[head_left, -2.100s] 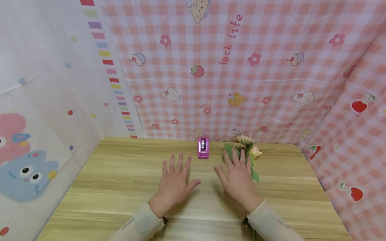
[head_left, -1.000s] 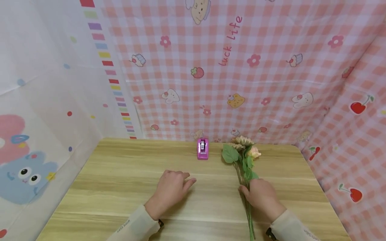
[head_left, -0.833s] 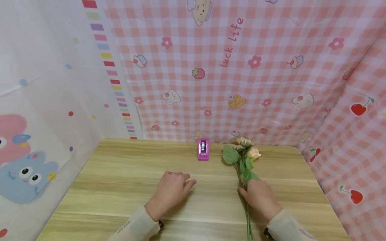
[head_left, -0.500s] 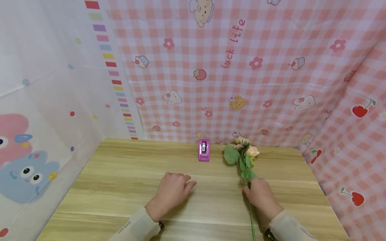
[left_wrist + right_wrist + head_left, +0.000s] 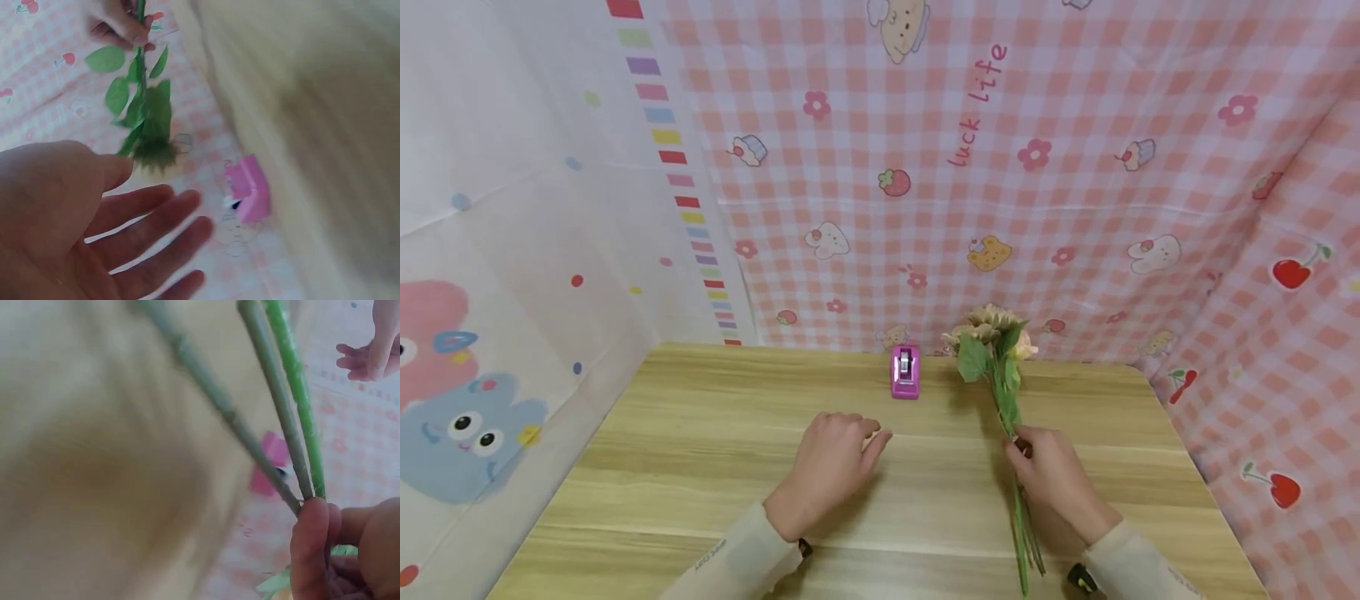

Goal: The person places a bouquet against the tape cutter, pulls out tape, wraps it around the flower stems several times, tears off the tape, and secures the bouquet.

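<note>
A small bunch of flowers [image 5: 992, 350] with pale blooms and green leaves is lifted off the table at its bloom end. My right hand [image 5: 1048, 467] pinches its stems between thumb and fingers. In the right wrist view three stems [image 5: 275, 381] spread out from that pinch. My left hand [image 5: 831, 462] hovers over the table left of the bunch, holding nothing; its fingers [image 5: 156, 234] are loosely bent and spread in the left wrist view. Between the hands, farther back, stands a pink tape dispenser [image 5: 906, 372].
The wooden table [image 5: 715, 467] meets a pink checked cloth [image 5: 865, 208] at its back edge. A white cloth [image 5: 527, 250] with cartoon prints hangs on the left, and another checked cloth [image 5: 1285, 350] on the right.
My right hand went from lying flat over the flowers to gripping their stems, and the blooms have risen off the table. My left hand relaxed from spread fingers to a loose bend.
</note>
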A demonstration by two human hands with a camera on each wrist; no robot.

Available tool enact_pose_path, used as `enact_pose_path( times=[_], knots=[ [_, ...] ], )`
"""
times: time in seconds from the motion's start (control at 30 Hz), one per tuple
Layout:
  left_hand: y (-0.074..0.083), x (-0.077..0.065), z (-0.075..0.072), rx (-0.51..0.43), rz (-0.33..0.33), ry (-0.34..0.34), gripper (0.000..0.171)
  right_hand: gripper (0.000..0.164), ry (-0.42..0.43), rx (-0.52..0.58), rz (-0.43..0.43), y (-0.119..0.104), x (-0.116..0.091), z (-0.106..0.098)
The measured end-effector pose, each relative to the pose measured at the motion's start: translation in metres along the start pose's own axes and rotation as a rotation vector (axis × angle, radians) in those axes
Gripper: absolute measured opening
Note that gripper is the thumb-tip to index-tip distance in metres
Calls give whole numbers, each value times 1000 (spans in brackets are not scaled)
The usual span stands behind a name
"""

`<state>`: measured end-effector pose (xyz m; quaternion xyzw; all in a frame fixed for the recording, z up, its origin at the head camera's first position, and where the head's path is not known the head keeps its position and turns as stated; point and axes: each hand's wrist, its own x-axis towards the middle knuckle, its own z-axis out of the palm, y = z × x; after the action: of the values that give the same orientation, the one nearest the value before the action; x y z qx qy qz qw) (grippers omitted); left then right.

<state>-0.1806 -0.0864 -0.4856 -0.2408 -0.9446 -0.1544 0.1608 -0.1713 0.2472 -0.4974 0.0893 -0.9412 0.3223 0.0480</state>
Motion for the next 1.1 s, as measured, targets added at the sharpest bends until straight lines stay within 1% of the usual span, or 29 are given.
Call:
enact_pose_path(
  times=[0.07,0.13,0.23,0.3,0.33,0.37,0.43,0.47,0.53,0.6,0.67,0.7,0.77,0.87,0.97,1.1],
  knots=[
    [5,5,-6,5,20,48,25,12,22,-45,-93,-7,6,-4],
    [11,10,-12,10,65,112,19,11,34,-94,-197,-16,13,-7],
    [20,16,-24,16,175,201,10,21,9,-138,-358,-33,26,-5],
    [25,20,-31,42,260,234,7,22,-31,-167,-452,-43,35,0],
    [28,22,-33,69,299,232,11,20,-51,-195,-496,-48,39,3],
    [30,23,-35,99,328,216,16,15,-70,-226,-535,-53,42,7],
    [32,26,-37,171,364,172,26,6,-102,-303,-602,-62,48,15],
    [33,27,-37,203,371,144,31,6,-116,-341,-624,-65,51,20],
    [32,29,-34,263,372,93,39,7,-134,-408,-664,-72,55,27],
    [29,30,-29,306,355,60,40,8,-153,-449,-691,-78,59,34],
    [25,31,-23,328,333,21,41,17,-176,-472,-705,-82,63,40],
    [22,31,-20,337,320,1,40,19,-187,-478,-710,-84,65,43],
    [17,32,-14,352,289,-43,35,17,-210,-486,-710,-86,69,48],
    [9,34,-6,360,236,-102,26,9,-226,-492,-696,-88,75,53],
    [2,37,0,363,197,-132,19,8,-233,-478,-675,-87,79,58],
    [-6,40,8,382,191,-143,15,9,-241,-465,-661,-83,85,67]
  ],
)
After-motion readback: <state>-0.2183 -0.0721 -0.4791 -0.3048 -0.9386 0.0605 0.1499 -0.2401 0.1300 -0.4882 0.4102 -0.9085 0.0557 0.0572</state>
